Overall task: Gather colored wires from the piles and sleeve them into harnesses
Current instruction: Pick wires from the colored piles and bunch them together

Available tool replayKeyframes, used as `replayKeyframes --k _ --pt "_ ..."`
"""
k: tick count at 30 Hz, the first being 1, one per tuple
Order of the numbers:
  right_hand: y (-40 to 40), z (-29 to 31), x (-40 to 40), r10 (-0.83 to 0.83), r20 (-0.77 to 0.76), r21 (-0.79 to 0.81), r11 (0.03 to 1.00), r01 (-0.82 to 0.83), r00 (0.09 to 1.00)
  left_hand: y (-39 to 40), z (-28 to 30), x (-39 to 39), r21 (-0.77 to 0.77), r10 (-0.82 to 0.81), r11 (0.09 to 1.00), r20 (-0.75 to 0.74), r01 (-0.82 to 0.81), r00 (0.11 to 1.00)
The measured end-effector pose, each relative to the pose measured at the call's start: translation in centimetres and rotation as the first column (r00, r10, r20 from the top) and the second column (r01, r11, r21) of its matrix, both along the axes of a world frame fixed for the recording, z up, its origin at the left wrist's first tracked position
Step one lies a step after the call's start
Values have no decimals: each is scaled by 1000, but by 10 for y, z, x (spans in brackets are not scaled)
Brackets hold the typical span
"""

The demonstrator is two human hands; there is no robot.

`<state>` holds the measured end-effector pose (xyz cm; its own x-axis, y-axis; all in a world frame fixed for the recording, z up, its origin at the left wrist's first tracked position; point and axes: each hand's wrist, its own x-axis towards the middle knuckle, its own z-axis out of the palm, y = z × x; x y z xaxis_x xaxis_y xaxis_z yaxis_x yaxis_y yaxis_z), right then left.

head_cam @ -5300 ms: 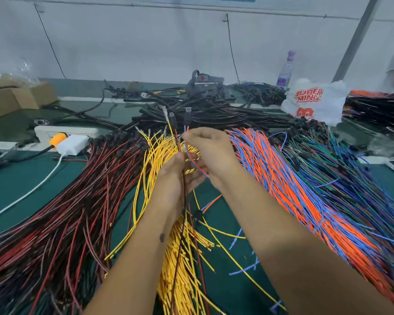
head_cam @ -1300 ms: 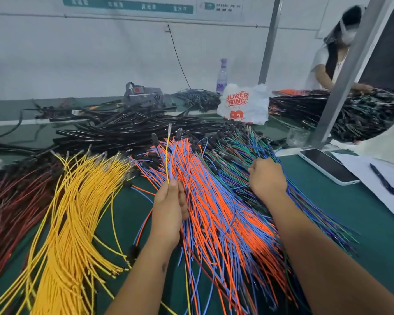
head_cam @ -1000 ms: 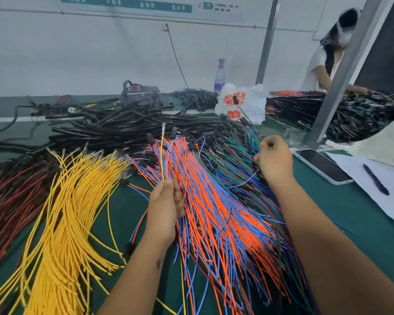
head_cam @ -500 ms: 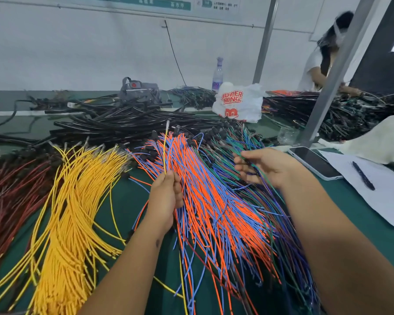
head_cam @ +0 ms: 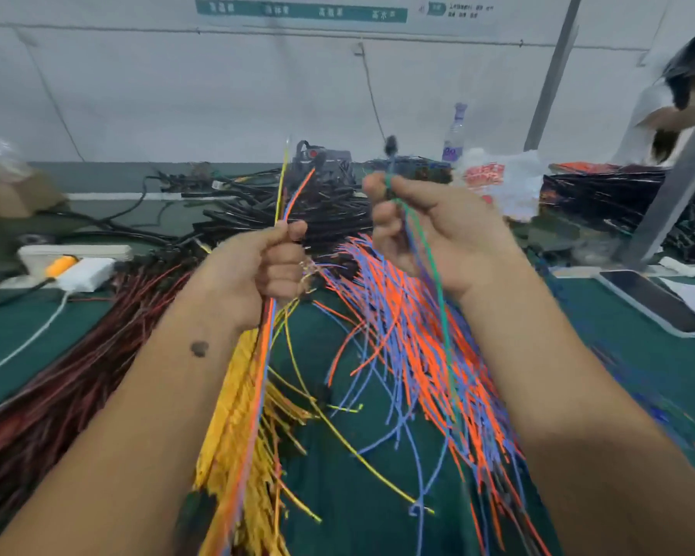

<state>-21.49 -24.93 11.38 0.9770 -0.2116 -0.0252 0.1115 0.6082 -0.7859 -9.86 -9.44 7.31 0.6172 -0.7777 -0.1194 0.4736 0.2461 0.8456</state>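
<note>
Holding 2 wire sets upright: our left hand [head_cam: 257,274] fingers curled round yellow-orange bundle [head_cam: 285,202]; right hand [head_cam: 430,230] pinches green-purple wires [head_cam: 438,282], just right of left fingers, long axes vertical. Merge needs right set carried leftward.

We face a plain white wall [head_cam: 177,94] carrying a teal-banded printed sign [head_cam: 301,10] along its top edge. A grey metal post [head_cam: 550,74] leans up at right, and our long workbench has a dark green mat surface [head_cam: 638,355].
</note>
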Motion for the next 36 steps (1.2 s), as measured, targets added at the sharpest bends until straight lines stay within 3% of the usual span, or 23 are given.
replayKeyframes --k 3,4,6,8,10,12,13,16,19,22,25,27,30,36 --pt "37 -20 30 140 -50 36 990 -138 989 10 -13 9 65 22 998 48 -25 999" --pt "48 -32 40 125 -67 -30 991 -128 990 8 -23 9 87 55 994 67 -61 996" --pt "64 -61 61 -88 -89 -328 943 54 992 2 -47 6 157 171 968 144 -193 975" --pt "68 -89 75 -326 -67 -591 774 226 943 -5 -71 2 240 257 917 258 -320 931" --pt "62 -111 82 -497 -82 -791 560 247 864 -14 -87 -5 293 268 882 332 -368 905" --pt "53 -126 83 -641 -45 -908 346 236 766 -26 -95 -13 289 272 885 313 -365 910" --pt "48 -130 83 -675 -14 -917 303 260 738 -32 -96 -18 272 276 894 290 -355 916" --pt "36 -132 81 -689 3 -896 320 309 724 -48 -94 -30 254 261 903 318 -347 911" --pt "31 -127 71 -579 -4 -831 455 319 816 -58 -90 -35 229 267 908 333 -352 904" --pt "18 -118 40 -332 -148 -812 579 77 932 -60 -84 -33 217 275 908 333 -357 902" --pt "-6 -110 -10 -147 -351 -828 510 -233 925 -57 -84 -23 221 257 911 362 -350 896" --pt "-22 -104 -43 -96 -433 -827 437 -353 896 -56 -84 -18 201 260 920 326 -335 909" --pt "-50 -100 -80 -184 -439 -851 400 -341 880 -56 -85 -15 156 293 929 244 -336 924" --pt "-97 -101 -121 -478 -292 -890 452 -53 829 -55 -82 -18 162 303 929 189 -334 934"
